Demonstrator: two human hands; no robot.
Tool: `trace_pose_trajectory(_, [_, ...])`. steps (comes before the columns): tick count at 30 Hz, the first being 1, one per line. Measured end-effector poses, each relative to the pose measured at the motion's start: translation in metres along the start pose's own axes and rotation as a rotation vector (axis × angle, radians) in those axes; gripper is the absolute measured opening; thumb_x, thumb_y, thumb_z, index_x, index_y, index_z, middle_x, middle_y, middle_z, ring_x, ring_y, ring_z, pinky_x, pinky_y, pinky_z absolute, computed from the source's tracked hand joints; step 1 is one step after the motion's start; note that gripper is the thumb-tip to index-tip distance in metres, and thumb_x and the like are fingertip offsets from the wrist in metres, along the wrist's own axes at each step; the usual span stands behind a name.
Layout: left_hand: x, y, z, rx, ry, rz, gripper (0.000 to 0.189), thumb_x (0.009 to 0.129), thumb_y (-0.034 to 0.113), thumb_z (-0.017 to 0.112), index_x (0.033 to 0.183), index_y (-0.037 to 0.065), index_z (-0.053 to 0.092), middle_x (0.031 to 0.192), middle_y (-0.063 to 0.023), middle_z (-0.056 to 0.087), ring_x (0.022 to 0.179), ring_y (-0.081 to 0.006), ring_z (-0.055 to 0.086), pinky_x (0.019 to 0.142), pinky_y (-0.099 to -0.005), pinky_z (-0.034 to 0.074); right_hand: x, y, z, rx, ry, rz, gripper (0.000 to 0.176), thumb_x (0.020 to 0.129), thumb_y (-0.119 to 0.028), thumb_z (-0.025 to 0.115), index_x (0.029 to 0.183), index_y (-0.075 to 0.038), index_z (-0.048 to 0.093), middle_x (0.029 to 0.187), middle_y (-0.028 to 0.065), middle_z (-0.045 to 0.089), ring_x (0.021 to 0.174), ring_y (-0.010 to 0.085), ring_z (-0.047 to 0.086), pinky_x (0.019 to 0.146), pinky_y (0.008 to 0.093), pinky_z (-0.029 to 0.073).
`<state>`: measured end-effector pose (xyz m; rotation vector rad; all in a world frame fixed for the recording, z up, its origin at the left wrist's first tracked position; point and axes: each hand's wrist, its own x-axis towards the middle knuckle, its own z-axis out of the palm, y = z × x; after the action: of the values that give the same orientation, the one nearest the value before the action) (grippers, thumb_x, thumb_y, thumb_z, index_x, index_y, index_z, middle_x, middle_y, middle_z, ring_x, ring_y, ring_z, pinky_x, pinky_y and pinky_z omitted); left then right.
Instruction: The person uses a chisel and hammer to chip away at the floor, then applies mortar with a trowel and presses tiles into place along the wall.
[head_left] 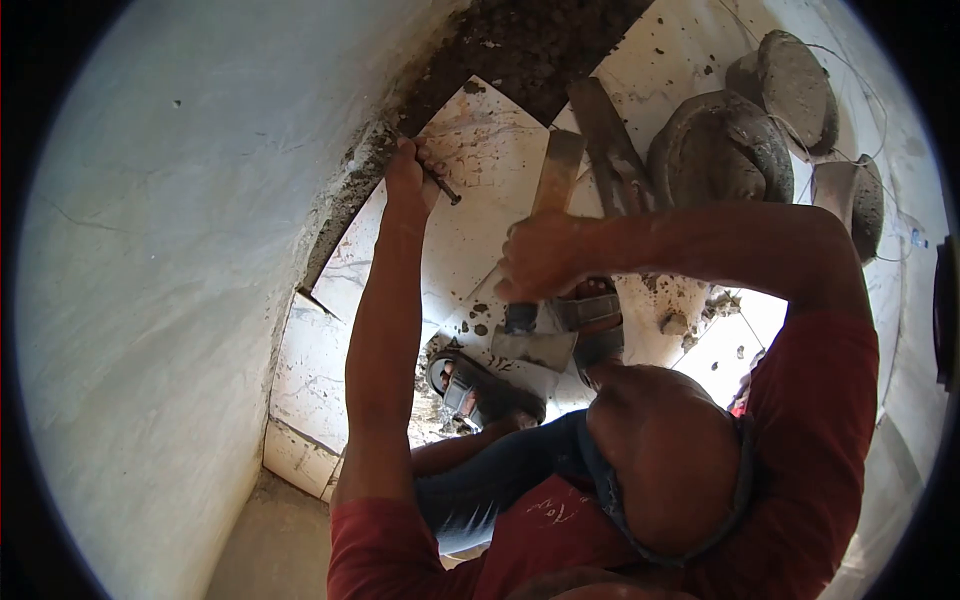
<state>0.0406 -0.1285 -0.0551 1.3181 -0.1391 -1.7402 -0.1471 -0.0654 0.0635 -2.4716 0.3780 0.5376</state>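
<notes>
My left hand (406, 170) is closed around a thin dark metal rod (446, 189), whose headed end sticks out to the lower right. It works at the rough joint where the tiles meet the wall; the rod's other end is hidden by the fingers. My right hand (545, 255) makes a fist above the tiles. Above the fist a wooden bar (559, 170) shows, and below it, in line, a black neck and a flat metal blade (535, 349); these look like one wooden-handled tool in my grip. A marbled tile (480, 130) lies between my hands.
Dark wet mortar (510, 40) covers the floor at the top. A mortar-caked board (612, 150) lies beside a dirty basin (715, 150) and other mortar-covered containers (797, 92). The plastered wall (170, 250) closes off the left. My sandalled foot (460, 385) is below, among mortar crumbs.
</notes>
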Motion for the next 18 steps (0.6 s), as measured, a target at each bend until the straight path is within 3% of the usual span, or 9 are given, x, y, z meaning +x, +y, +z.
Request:
trace_pose_trajectory(2, [-0.001, -0.001, -0.002, 0.000, 0.024, -0.017, 0.026, 0.097, 0.028, 0.036, 0.089, 0.007, 0.047, 0.066, 0.0002, 0.041, 0.058, -0.0136, 0.037, 0.055, -0.0309, 0.036, 0.010, 0.023, 0.003, 0.008, -0.033, -0.040, 0.009, 0.081, -0.017, 0.053, 0.078, -0.009, 0.057, 0.077, 0.0090, 0.063, 0.076, 0.0263, 0.064, 0.057, 0.0387, 0.053])
trace_pose_trajectory(4, [0.002, -0.001, -0.001, -0.034, -0.009, -0.006, 0.024, 0.096, 0.026, 0.036, 0.089, 0.006, 0.047, 0.065, -0.0003, 0.039, 0.056, -0.0139, 0.037, 0.053, -0.0321, 0.037, 0.019, 0.068, -0.005, -0.057, -0.030, 0.388, 0.019, 0.084, -0.025, 0.048, 0.078, -0.010, 0.058, 0.077, 0.0089, 0.063, 0.078, 0.0276, 0.064, 0.061, 0.0408, 0.053])
trace_pose_trajectory(7, [0.002, -0.001, 0.004, -0.011, -0.012, 0.005, 0.026, 0.098, 0.028, 0.033, 0.091, 0.005, 0.046, 0.066, -0.0003, 0.041, 0.057, -0.0144, 0.036, 0.055, -0.0309, 0.037, 0.002, 0.035, 0.012, -0.049, 0.142, 0.300, 0.024, 0.086, -0.028, 0.046, 0.079, -0.010, 0.060, 0.077, 0.0101, 0.063, 0.078, 0.0282, 0.063, 0.068, 0.0418, 0.052])
trace_pose_trajectory(9, [0.004, -0.001, 0.005, -0.007, -0.006, 0.011, 0.026, 0.098, 0.027, 0.033, 0.092, 0.005, 0.045, 0.065, -0.0003, 0.040, 0.057, -0.0144, 0.036, 0.055, -0.0310, 0.037, -0.015, -0.005, -0.006, 0.111, 0.018, 0.193, 0.020, 0.085, -0.027, 0.050, 0.082, -0.010, 0.060, 0.078, 0.0109, 0.063, 0.080, 0.0283, 0.063, 0.073, 0.0416, 0.051])
trace_pose_trajectory(10, [0.005, -0.003, 0.004, 0.004, 0.017, 0.003, 0.026, 0.098, 0.027, 0.033, 0.092, 0.005, 0.045, 0.065, -0.0004, 0.040, 0.056, -0.0143, 0.036, 0.055, -0.0311, 0.037, -0.011, 0.000, -0.001, 0.108, 0.019, 0.196, 0.020, 0.085, -0.027, 0.050, 0.082, -0.010, 0.060, 0.078, 0.0109, 0.063, 0.080, 0.0283, 0.063, 0.073, 0.0416, 0.051])
trace_pose_trajectory(13, [0.000, -0.001, 0.005, -0.016, -0.005, -0.005, 0.026, 0.098, 0.027, 0.033, 0.091, 0.005, 0.046, 0.064, -0.0004, 0.040, 0.055, -0.0142, 0.035, 0.055, -0.0313, 0.036, 0.014, 0.051, 0.023, -0.063, 0.007, -0.118, 0.013, 0.081, -0.021, 0.054, 0.085, -0.010, 0.060, 0.079, 0.0118, 0.064, 0.079, 0.0295, 0.063, 0.070, 0.0407, 0.051])
trace_pose_trajectory(14, [-0.002, -0.004, 0.004, -0.019, 0.000, -0.009, 0.026, 0.098, 0.027, 0.033, 0.091, 0.005, 0.046, 0.064, -0.0004, 0.040, 0.055, -0.0142, 0.035, 0.055, -0.0313, 0.036, 0.007, 0.072, 0.005, 0.054, 0.059, 0.201, 0.008, 0.078, -0.016, 0.057, 0.084, -0.011, 0.061, 0.078, 0.0111, 0.064, 0.081, 0.0288, 0.063, 0.072, 0.0412, 0.051])
trace_pose_trajectory(15, [-0.002, -0.003, 0.005, -0.038, 0.004, -0.005, 0.027, 0.098, 0.028, 0.033, 0.091, 0.005, 0.046, 0.063, -0.0005, 0.039, 0.055, -0.0140, 0.035, 0.055, -0.0315, 0.036, -0.001, 0.076, -0.019, -0.072, 0.016, 0.394, 0.009, 0.077, -0.012, 0.057, 0.086, -0.012, 0.060, 0.080, 0.0090, 0.064, 0.082, 0.0275, 0.064, 0.072, 0.0407, 0.051])
trace_pose_trajectory(18, [0.001, -0.001, 0.000, -0.053, -0.004, -0.017, 0.027, 0.098, 0.029, 0.033, 0.090, 0.006, 0.046, 0.063, -0.0004, 0.039, 0.054, -0.0139, 0.034, 0.054, -0.0313, 0.035, -0.006, 0.053, -0.001, -0.104, 0.079, 0.238, 0.010, 0.076, -0.014, 0.058, 0.086, -0.012, 0.058, 0.083, 0.0075, 0.064, 0.082, 0.0270, 0.064, 0.069, 0.0404, 0.051])
